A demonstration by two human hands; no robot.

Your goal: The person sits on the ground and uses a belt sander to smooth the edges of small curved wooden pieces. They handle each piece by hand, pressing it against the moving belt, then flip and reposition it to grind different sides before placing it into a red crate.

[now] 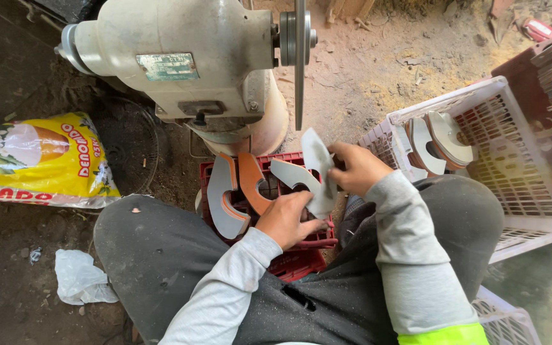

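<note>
Both hands grip one flat grey curved cut-out board piece (308, 179) over a red plastic crate (301, 262): left hand (285, 220) pinches its lower end, right hand (356, 167) clamps the top. The grey bench grinder's disc (300, 57) sits just above; a slip could catch fingers.

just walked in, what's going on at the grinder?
A seated person holds a flat grey curved cut-out piece in both hands, left hand below, right hand on top, just under the bench grinder's wheel and not touching it. Similar grey-and-orange pieces stand in a red crate between the knees. More pieces sit in a white crate to the right.
</note>
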